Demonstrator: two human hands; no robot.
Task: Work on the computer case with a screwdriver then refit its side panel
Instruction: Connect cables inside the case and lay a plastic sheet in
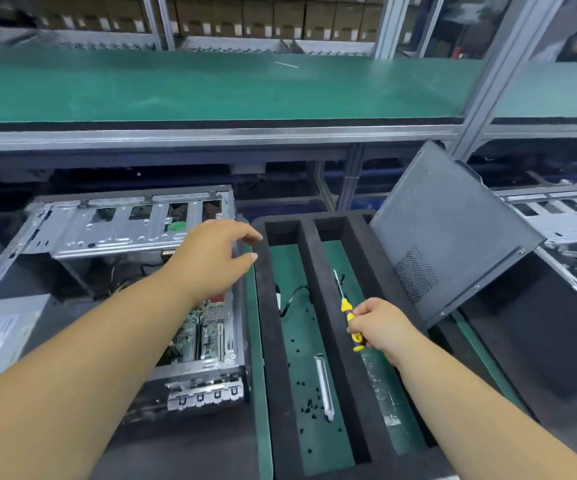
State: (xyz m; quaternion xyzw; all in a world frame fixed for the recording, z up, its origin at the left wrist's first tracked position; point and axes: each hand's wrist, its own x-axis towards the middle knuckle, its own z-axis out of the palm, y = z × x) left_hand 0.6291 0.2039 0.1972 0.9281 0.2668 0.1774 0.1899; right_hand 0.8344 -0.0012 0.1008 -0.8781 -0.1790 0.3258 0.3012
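The open computer case (134, 289) lies on its side in the left half of the frame, on the green table (257, 393). Its open side faces up, and the circuit boards (204, 334) inside are visible. Its long axis runs from the lower part of the frame toward the upper part, and the metal drive bays (124, 223) are at the far end.

The left hand (211, 258) hovers over the far right corner of the case. Its grip is released: the fingers are loosely bent and hold nothing.

In the middle of the frame is a black foam tray (315, 306) with two long compartments. The left compartment holds a metal slot cover (325, 386), a black cable (292, 296) and many small black pieces (309, 407). Whether these are screws, I cannot tell. Over the right compartment, the right hand (380, 323) grasps the yellow handle of the screwdriver (346, 310). The shaft points up and a little to the left in the frame, along the compartment, with the tip far from the person. Below the hand, a strip of tape (382, 386) lies on the compartment floor.

The dark grey side panel (453, 230) stands tilted at the right of the tray, with a mesh vent near its lower edge. It leans over another dark case (529, 334) at the right edge. A long green shelf (211, 84) crosses the top of the frame, with cardboard boxes (273, 15) behind it.
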